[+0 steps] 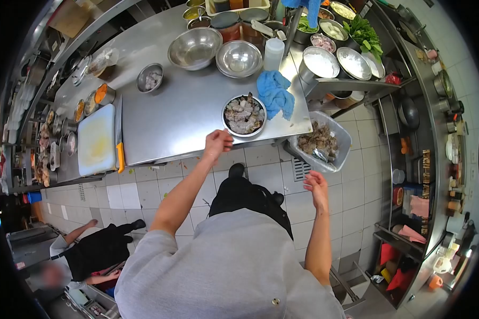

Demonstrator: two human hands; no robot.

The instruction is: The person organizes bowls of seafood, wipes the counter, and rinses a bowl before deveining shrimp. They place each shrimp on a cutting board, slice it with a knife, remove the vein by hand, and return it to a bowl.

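Note:
My left hand (218, 144) is at the table's front edge, just left of a metal bowl (244, 115) filled with raw grey shrimp. Its fingers are curled together, and whatever they may hold is hidden. My right hand (316, 186) hangs lower, below a bin lined with a clear bag (341, 133). Its fingers are apart and nothing shows in them. Brown shrimp shells and heads (318, 142) lie in the bin. A smaller metal bowl (150, 78) farther back holds pale pieces that look like peeled shrimp. Beside the shrimp bowl lies a crumpled blue cloth (275, 94).
Two metal bowls (196, 48) and a white squeeze bottle (273, 54) stand behind. To the left, a knife with a yellow handle (120, 157) lies along a cutting board (96, 139). A co-worker (98, 252) is at lower left. Shelving (410, 175) runs along the right.

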